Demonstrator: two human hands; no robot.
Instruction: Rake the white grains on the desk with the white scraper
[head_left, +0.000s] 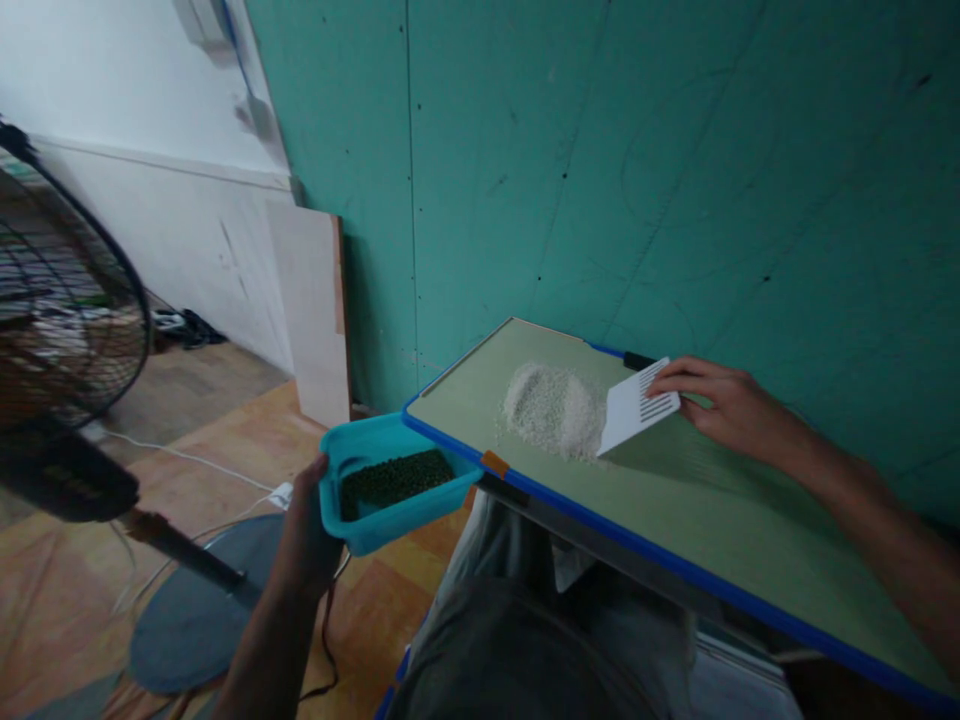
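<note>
Left hand [311, 520] gripping teal tray [352, 520] of dark green beans [394, 478] at table edge [450, 442], lower centre. Right hand [724, 400] pinching slotted white scraper [637, 405], tilted against white grain pile [555, 410], herding it.

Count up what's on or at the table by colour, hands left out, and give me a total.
White: 2, the rice pile and the slotted scraper
Turquoise: 1, the tub
Dark green: 1, the beans in the tub
Total: 4

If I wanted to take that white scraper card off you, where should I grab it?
Probably by the slotted upper end of the white scraper, coming from the right, where the right hand pinches it now. It stands tilted, its lower edge on the green table against the white grain pile, so that end is taken.
</note>
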